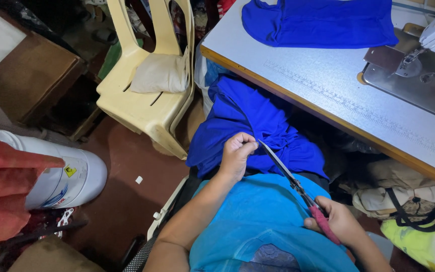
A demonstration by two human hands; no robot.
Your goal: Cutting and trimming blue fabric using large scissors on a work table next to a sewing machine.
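A bundle of blue fabric (pixel 258 121) lies on my lap below the table edge. My left hand (pixel 236 153) is closed, pinching a bit of that fabric near its lower edge. Red-handled scissors (pixel 293 181) are gripped in my right hand (pixel 336 221), their blades pointing up-left with the tips just beside my left fingers. More blue fabric (pixel 318 22) lies spread on the sewing table (pixel 328 100) at the top.
A sewing machine (pixel 429 45) with a metal plate sits at the table's right. A cream plastic chair (pixel 147 95) with a cushion stands to the left. A white cylinder (pixel 61 171) and red cloth (pixel 1 191) lie lower left. Bags (pixel 409 201) are under the table.
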